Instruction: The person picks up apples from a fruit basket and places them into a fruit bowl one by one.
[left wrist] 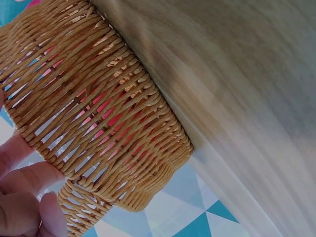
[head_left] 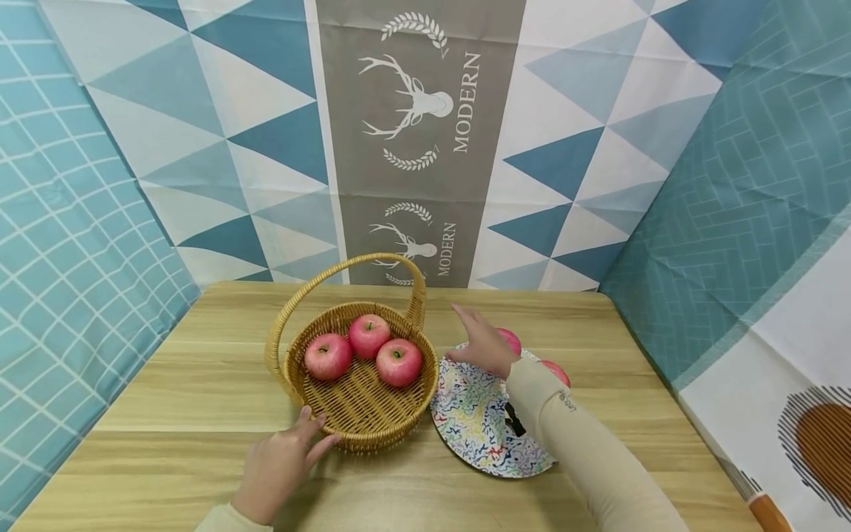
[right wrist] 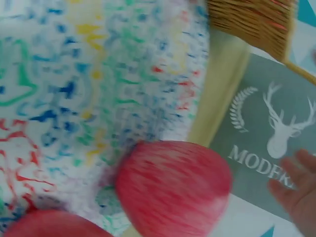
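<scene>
Toward the left stands a round wicker basket [head_left: 352, 437] with a tall handle and three pink-red apples [head_left: 369, 336] inside. My left hand [head_left: 278, 459] holds its near-left rim; in the left wrist view the fingers [left wrist: 34, 177] meet the woven edge. On the right lies a white fabric hat [head_left: 475, 414] with multicoloured squiggles and a black buckle. Two more apples show around my right arm, one apple [head_left: 510, 340] behind the hand and another apple [head_left: 557, 372] farther right. Above the hat, my right hand [head_left: 484, 346] has its fingers spread and holds nothing.
Everything stands on a light wooden table [head_left: 199, 414]. Its back edge meets a patterned cloth wall [head_left: 565, 148] with triangles and deer prints. Blue tiled cloth [head_left: 60, 222] hangs at the left, and a teal cloth [head_left: 744, 222] at the right.
</scene>
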`<state>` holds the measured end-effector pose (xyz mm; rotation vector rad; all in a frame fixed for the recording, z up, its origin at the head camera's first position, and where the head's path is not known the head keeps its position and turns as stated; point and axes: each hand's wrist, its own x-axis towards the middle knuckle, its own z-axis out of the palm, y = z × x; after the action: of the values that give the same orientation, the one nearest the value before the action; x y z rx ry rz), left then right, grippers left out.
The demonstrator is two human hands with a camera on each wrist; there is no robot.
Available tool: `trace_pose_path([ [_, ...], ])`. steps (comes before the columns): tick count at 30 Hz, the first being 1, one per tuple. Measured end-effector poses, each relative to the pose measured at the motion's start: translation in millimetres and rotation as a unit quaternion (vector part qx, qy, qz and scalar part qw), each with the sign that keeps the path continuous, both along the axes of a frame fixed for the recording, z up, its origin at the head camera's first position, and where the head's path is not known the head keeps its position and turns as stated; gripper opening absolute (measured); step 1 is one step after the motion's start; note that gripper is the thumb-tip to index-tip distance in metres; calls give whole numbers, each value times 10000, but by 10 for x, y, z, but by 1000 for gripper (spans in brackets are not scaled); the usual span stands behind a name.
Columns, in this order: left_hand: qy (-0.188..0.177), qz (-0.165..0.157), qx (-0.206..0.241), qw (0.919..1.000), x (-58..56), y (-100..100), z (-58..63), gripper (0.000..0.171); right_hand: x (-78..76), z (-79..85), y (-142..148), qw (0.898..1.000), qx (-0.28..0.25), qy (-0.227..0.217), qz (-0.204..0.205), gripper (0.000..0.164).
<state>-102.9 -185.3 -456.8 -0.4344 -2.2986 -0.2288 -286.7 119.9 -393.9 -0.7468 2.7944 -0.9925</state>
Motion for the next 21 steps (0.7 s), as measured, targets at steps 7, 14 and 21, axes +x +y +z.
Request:
trace_pose_path([
  [7, 36, 49, -33, 10000, 7, 11, 24, 74, 55, -182, -27, 9933, -1151, 55, -58, 89],
  [14, 83, 41, -22, 10000, 21, 15, 33, 72, 138, -232, -100, 9856, -1689, -56, 55, 87],
  [21, -1, 4, -41, 10000, 12, 26, 45, 73, 222, -167, -234, 9739, -2252, -267, -63, 86],
])
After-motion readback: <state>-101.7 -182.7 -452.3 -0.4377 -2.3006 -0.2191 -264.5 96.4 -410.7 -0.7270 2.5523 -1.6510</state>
